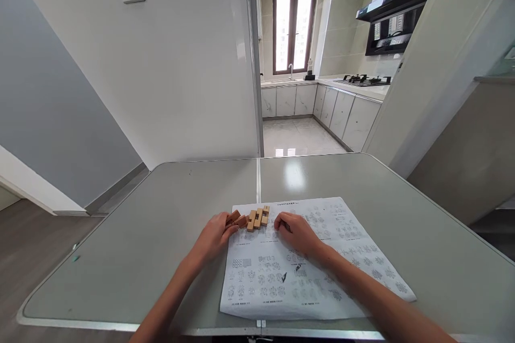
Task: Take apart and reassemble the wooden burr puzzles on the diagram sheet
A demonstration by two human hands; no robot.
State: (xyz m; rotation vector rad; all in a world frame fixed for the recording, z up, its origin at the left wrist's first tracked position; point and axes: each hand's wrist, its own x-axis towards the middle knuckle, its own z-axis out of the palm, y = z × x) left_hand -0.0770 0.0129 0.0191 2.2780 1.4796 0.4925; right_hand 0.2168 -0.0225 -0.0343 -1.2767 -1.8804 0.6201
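Note:
My left hand (217,232) is at the upper left of a printed paper sheet (281,308), its fingers closed around reddish-brown wooden blocks (240,221). How many it grips is partly hidden by the fingers. Just right of it, several lighter notched wooden blocks (258,219) lie side by side in a slanted row on the sheet. Across from them, my right hand (298,233) rests on the paper with its fingers curled in. A small dark spot shows between those fingers, but what it is cannot be made out.
The sheet, covered with small line diagrams, lies on a grey folding table (132,257) with a seam (258,179) down its middle. A wall (193,64) stands beyond the table's left half. Past the right half, a doorway opens on a kitchen with counters (338,112).

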